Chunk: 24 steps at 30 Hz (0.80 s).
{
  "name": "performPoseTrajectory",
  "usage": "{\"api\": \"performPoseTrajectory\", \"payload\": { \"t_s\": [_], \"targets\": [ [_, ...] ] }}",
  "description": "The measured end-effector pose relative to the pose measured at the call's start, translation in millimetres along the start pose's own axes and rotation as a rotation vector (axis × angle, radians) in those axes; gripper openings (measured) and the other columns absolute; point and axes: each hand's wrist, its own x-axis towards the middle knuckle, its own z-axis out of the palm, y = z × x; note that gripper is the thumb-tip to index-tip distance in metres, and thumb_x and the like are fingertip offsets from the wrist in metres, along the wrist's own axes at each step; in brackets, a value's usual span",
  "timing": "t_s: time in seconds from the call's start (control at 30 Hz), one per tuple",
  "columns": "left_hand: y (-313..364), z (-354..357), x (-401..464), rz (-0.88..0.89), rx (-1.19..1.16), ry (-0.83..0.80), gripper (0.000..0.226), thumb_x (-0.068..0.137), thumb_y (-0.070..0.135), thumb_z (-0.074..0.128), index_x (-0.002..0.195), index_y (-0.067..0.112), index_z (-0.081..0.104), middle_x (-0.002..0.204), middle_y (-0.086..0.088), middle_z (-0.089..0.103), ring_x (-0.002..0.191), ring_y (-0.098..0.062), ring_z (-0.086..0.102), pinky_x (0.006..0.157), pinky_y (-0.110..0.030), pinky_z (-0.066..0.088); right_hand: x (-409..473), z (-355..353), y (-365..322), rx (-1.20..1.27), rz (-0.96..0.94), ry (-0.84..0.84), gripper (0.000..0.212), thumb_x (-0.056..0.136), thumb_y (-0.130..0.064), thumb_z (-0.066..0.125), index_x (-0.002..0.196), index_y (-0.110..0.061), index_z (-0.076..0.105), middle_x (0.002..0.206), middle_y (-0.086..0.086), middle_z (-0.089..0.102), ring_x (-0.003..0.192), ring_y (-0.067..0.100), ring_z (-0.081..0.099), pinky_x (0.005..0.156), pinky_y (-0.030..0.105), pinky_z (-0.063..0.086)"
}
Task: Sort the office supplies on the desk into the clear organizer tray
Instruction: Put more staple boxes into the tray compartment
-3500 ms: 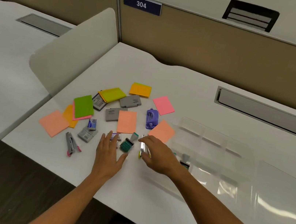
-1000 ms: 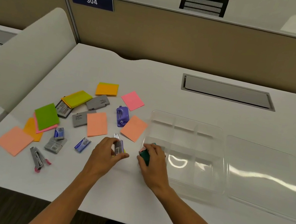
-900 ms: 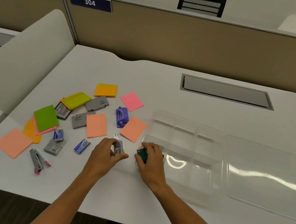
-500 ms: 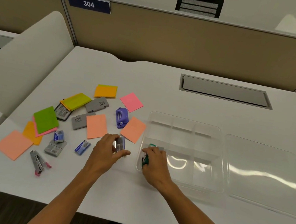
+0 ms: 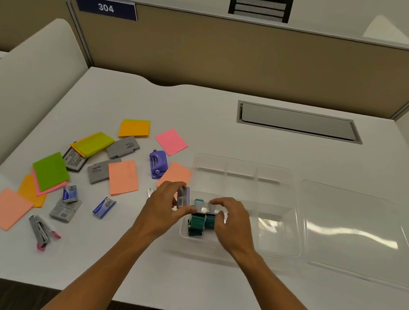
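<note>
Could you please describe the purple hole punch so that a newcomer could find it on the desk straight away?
Start at the clear plastic organizer tray on the white desk and look just past its left edge. There the small purple plastic hole punch lies between a pink sticky note and a salmon one. It is the only purple item.

Tray (image 5: 284, 182) back compartments open — teal stamps (image 5: 199, 223) block near-left.

A tan partition panel (image 5: 239, 54) spans twelve o'clock, bearing a blue "304" plate (image 5: 105, 8) at eleven o'clock. A grey cable hatch (image 5: 298, 121) lies at one o'clock; black chair backs (image 5: 261, 4) rise beyond the partition.
</note>
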Motion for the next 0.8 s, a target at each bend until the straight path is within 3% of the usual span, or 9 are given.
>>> {"api": "performPoseTrajectory", "payload": {
  "t_s": [0.1, 0.2, 0.27, 0.4, 0.67, 0.8],
  "targets": [
    [17.5, 16.6, 2.5, 0.043, 0.02, -0.067, 0.065, 0.072, 0.055, 0.075, 0.123, 0.025, 0.051, 0.116, 0.005, 0.057, 0.097, -0.01, 0.055, 0.076, -0.011, 0.043, 3.5, -15.3, 15.8, -0.004, 0.003, 0.098, 0.029, 0.09, -0.005, 0.056, 0.11, -0.022, 0.066, 0.112, -0.006, 0.066, 0.107, 0.005, 0.054, 0.095, 0.017, 0.04],
    [34.9, 36.8, 2.6, 0.116, 0.073, -0.118, 0.061, 0.072, 0.052, 0.077, 0.118, 0.021, 0.053, 0.113, 0.004, 0.055, 0.1, -0.01, 0.05, 0.079, -0.014, 0.037, 2.4, -27.6, 31.6, 0.021, 0.058, 0.16, 0.029, 0.089, -0.004, 0.057, 0.108, -0.025, 0.066, 0.11, -0.009, 0.066, 0.103, 0.003, 0.054, 0.09, 0.01, 0.036],
    [46.1, 52.1, 2.9, 0.156, 0.129, -0.159, 0.062, 0.071, 0.054, 0.076, 0.118, 0.019, 0.054, 0.114, 0.003, 0.056, 0.1, -0.011, 0.047, 0.081, -0.016, 0.037, -0.2, -34.0, 40.9, 0.038, 0.101, 0.187, 0.03, 0.089, -0.004, 0.057, 0.108, -0.027, 0.065, 0.109, -0.01, 0.065, 0.101, 0.003, 0.054, 0.09, 0.009, 0.037],
    [59.6, 82.3, 3.6, 0.178, 0.289, -0.208, 0.064, 0.071, 0.064, 0.069, 0.119, 0.024, 0.054, 0.118, 0.004, 0.058, 0.107, -0.014, 0.045, 0.091, -0.027, 0.04, -7.1, -42.7, 51.3, 0.152, 0.199, 0.205, 0.031, 0.091, -0.004, 0.057, 0.107, -0.03, 0.064, 0.105, -0.018, 0.062, 0.096, 0.003, 0.058, 0.091, 0.026, 0.052],
    [59.4, 112.4, 5.4, 0.144, 0.561, -0.27, 0.063, 0.066, 0.072, 0.065, 0.113, 0.03, 0.058, 0.12, 0.004, 0.061, 0.123, -0.027, 0.037, 0.105, -0.046, 0.027, -13.7, -53.9, 56.9, 0.238, 0.24, 0.194, 0.027, 0.092, -0.007, 0.057, 0.112, -0.023, 0.067, 0.109, -0.014, 0.066, 0.1, 0.003, 0.06, 0.09, 0.027, 0.054],
    [60.2, 115.2, 7.8, 0.122, 0.615, -0.27, 0.069, 0.067, 0.072, 0.064, 0.121, 0.03, 0.056, 0.13, 0.002, 0.058, 0.132, -0.03, 0.033, 0.11, -0.052, 0.02, -13.9, -55.6, 59.3, 0.25, 0.25, 0.205, 0.026, 0.093, -0.007, 0.057, 0.111, -0.023, 0.067, 0.109, -0.013, 0.066, 0.099, 0.004, 0.061, 0.09, 0.026, 0.054]
  ]
}}
